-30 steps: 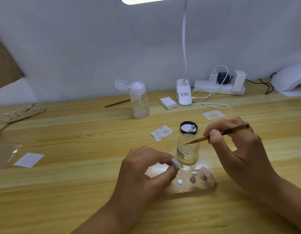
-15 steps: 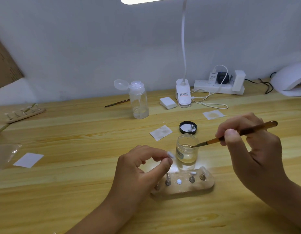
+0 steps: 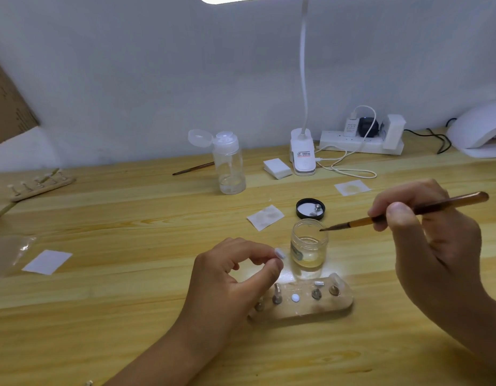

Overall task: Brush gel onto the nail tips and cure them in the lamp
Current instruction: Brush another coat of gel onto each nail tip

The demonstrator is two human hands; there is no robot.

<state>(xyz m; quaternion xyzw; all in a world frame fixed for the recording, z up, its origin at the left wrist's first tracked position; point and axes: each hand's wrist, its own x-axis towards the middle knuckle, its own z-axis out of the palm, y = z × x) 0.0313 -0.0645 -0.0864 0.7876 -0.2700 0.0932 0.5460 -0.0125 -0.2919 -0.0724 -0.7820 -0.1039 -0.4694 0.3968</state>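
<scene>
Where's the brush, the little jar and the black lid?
brush (image 3: 358,222): head view, orange shaft by the bristles.
little jar (image 3: 309,246): head view, glass wall.
black lid (image 3: 311,217): head view, near rim.

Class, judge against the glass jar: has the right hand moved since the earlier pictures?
Yes. The right hand has drawn rightward, away from the glass jar, pulling the brush back to the jar's right rim.

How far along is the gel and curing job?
Done: the jar stands open, lid behind it. In hand: left hand pinches a nail tip, right hand holds the brush at the jar's rim. Left: brushing it, then curing in the lamp.
</scene>
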